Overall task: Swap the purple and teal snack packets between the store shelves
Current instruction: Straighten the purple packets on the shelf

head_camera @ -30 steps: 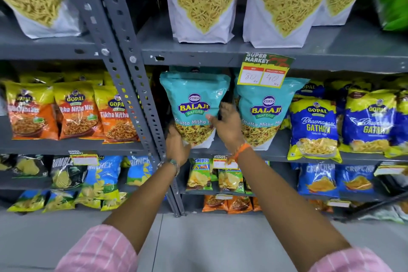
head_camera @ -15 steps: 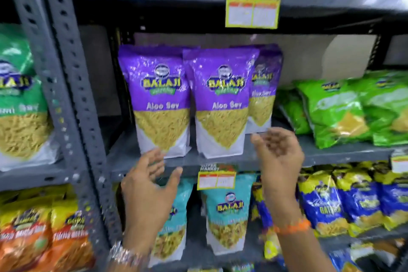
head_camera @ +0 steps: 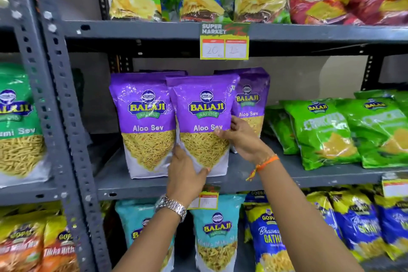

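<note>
Three purple Aloo Sev packets stand upright on the middle grey shelf [head_camera: 276,174]. The middle purple packet [head_camera: 204,117] is gripped from both sides: my left hand [head_camera: 185,174] clasps its lower left corner, my right hand [head_camera: 240,137] holds its right edge. Another purple packet [head_camera: 143,121] stands to its left, and a third purple packet [head_camera: 251,99] is partly hidden behind on the right. Two teal packets stand on the shelf below, the left teal packet [head_camera: 136,223] and the right teal packet [head_camera: 217,234], both partly covered by my left forearm.
Green snack bags [head_camera: 326,130] lie to the right on the same shelf. A perforated grey upright post [head_camera: 59,106] stands at left. Chip bags [head_camera: 203,2] fill the top shelf above a yellow price tag [head_camera: 224,45]. Blue bags [head_camera: 273,238] sit lower right.
My view rose from the teal packets' shelf to the purple packets' shelf. Both hands left the teal packets, lifted open, then closed onto the middle purple packet.
</note>
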A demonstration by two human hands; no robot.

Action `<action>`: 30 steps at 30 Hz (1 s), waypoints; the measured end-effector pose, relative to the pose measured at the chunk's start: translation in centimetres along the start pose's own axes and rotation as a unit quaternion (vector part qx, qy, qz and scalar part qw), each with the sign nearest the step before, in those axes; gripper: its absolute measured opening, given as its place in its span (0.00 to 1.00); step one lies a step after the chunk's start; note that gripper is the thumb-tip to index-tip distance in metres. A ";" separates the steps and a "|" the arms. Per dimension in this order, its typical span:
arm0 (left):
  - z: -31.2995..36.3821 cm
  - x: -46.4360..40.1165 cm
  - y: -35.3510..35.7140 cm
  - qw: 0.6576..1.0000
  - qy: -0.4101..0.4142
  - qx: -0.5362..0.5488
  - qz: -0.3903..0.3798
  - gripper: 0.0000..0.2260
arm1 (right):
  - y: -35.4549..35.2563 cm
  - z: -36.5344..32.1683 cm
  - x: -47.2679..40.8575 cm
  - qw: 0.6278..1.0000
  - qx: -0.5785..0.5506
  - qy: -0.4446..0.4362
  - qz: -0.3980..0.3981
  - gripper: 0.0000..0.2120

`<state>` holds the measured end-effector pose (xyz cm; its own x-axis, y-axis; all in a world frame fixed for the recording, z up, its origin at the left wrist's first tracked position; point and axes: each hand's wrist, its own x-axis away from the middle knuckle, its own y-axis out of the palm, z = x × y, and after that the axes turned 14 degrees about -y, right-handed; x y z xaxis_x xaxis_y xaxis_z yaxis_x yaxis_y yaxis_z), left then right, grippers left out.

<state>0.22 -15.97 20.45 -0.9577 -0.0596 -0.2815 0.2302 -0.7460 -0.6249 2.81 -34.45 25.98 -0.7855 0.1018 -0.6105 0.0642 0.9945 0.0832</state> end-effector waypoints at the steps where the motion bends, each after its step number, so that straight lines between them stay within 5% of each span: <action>1: 0.1 -0.1 0.3 1.000 -0.006 -0.008 0.009 0.45 | 0.1 0.2 0.0 1.000 -0.003 0.000 0.009 0.27; 13: 3.1 0.5 1.6 0.997 -0.012 -0.010 0.079 0.39 | -2.6 -0.3 0.2 0.998 -0.040 -0.013 0.055 0.23; 30: 8.4 0.5 9.0 0.999 0.020 0.019 0.019 0.38 | -13.2 -1.0 0.6 0.998 -0.028 -0.036 0.047 0.20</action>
<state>0.33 -28.28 20.77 -0.9402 -0.0625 -0.3349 0.2593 -0.7687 -0.5846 0.87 -47.58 25.33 -0.7316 0.1983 -0.6522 0.1001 0.9776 0.1850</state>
